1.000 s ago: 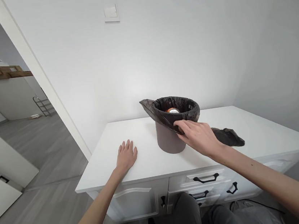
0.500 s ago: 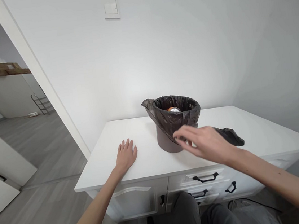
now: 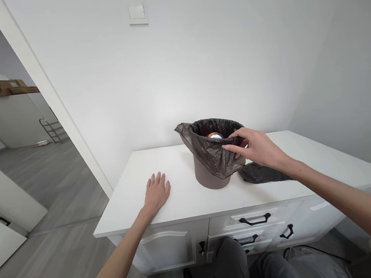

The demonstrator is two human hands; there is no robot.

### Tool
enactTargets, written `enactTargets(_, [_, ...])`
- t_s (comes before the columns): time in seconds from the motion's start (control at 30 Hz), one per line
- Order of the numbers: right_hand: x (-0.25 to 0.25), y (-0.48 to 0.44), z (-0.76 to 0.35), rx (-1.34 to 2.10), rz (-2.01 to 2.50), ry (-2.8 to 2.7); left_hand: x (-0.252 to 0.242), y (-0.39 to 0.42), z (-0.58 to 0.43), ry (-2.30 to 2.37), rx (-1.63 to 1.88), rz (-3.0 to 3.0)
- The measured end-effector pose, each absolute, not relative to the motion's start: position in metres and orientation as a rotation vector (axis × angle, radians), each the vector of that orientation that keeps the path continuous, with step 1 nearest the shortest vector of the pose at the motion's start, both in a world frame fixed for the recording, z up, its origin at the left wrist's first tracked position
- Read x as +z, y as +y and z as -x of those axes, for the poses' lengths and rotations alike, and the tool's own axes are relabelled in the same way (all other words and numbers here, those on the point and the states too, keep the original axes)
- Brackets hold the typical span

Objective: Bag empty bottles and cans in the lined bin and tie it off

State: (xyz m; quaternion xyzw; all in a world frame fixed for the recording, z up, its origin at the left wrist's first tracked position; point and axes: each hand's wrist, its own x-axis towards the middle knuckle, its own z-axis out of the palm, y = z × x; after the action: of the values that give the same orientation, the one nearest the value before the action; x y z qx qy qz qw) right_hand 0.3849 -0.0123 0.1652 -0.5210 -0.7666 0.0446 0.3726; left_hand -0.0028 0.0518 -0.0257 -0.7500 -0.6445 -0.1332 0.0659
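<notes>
A small grey-brown bin stands on the white cabinet top, lined with a black plastic bag whose edge hangs down over the bin's front. A can shows inside. My right hand pinches the bag's rim at the right front of the bin. A second crumpled black bag lies on the top just right of the bin, under my right wrist. My left hand rests flat on the top, fingers spread, left of the bin.
The cabinet has drawers with black handles below its front edge. A wall switch is above. An open doorway to the left leads to a grey floor. My knees are under the cabinet front.
My right hand lifted off the bag's front, swung away, then came back to grip the rim at the right. The bag's edge now hangs lower over the bin. The left hand stayed still.
</notes>
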Motion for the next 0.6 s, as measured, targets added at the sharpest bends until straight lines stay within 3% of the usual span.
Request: enactTargets(0.6, [0.1651,-0.0087,-0.3791,-0.008,1.382,-1.970,-0.0265,0.0527,0.0026,-1.953,-0.396,2.264])
